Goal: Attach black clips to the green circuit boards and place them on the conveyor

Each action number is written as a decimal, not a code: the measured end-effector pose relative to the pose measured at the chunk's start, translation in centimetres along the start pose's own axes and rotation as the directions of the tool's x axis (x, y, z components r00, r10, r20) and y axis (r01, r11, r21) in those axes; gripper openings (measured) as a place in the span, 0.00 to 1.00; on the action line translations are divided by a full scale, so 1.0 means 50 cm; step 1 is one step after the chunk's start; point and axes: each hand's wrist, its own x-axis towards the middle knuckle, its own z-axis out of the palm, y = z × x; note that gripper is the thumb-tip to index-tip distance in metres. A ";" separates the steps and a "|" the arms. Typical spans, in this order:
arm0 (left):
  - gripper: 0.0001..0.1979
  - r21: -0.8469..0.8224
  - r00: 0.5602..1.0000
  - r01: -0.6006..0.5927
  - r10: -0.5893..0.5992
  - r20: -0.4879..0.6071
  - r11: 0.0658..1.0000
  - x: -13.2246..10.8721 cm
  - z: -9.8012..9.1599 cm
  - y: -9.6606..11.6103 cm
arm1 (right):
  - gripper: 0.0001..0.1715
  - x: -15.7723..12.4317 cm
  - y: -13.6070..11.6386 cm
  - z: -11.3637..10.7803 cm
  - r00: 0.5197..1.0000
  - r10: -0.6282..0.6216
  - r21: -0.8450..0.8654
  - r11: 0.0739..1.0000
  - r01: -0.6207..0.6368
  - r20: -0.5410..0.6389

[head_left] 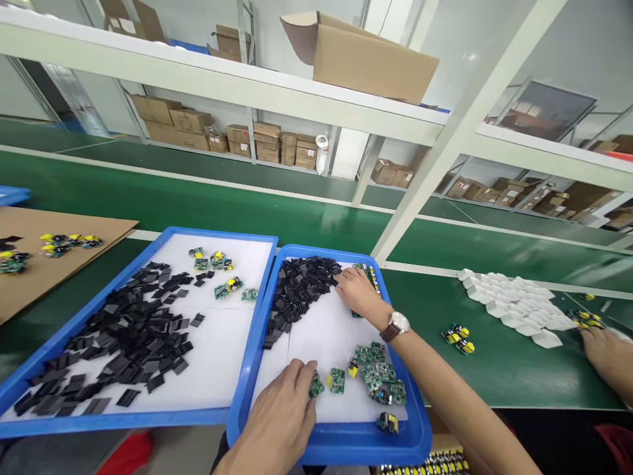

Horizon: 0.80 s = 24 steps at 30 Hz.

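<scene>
Two hands work over the right-hand blue tray (346,455), which has a white liner. My left hand (281,415) rests at the near edge, its fingers curled on a small green circuit board (316,384). More green boards (378,376) lie in a cluster just to its right. My right hand (361,293), with a watch (395,324) on the wrist, reaches to the far side of the tray. Its fingers are drawn together at the edge of a heap of black square pieces (301,290). What they pinch is hidden.
A second blue tray (148,419) on the left holds black pieces (123,330) and a few boards (217,260). A cardboard sheet (49,264) with boards lies far left. On the green belt are white housings (519,303), loose boards (457,336) and another person's hand (606,353).
</scene>
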 end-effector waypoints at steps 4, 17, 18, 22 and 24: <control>0.24 -0.024 0.997 0.045 -0.043 0.061 0.999 -0.010 0.012 -0.012 | 0.16 0.022 -0.009 0.005 0.998 0.027 -0.046 0.999 -0.024 0.063; 0.29 -0.220 0.960 -0.027 -0.036 -0.279 0.975 -0.010 -0.006 -0.008 | 0.11 -0.125 -0.105 -0.076 0.984 0.090 0.509 0.861 0.001 -0.154; 0.29 -0.273 0.941 -0.033 -0.062 -0.332 0.961 -0.005 -0.016 -0.001 | 0.10 -0.150 -0.134 -0.087 0.985 0.089 0.591 0.807 0.016 -0.147; 0.22 -0.468 0.845 -0.266 -0.030 -0.534 0.843 0.021 -0.051 0.028 | 0.09 -0.231 -0.232 -0.101 0.984 0.165 0.974 0.226 0.023 -0.062; 0.18 -0.538 0.844 -0.328 -0.016 -0.537 0.777 0.028 -0.058 0.039 | 0.07 -0.253 -0.258 -0.094 0.973 0.225 0.993 0.111 0.030 -0.054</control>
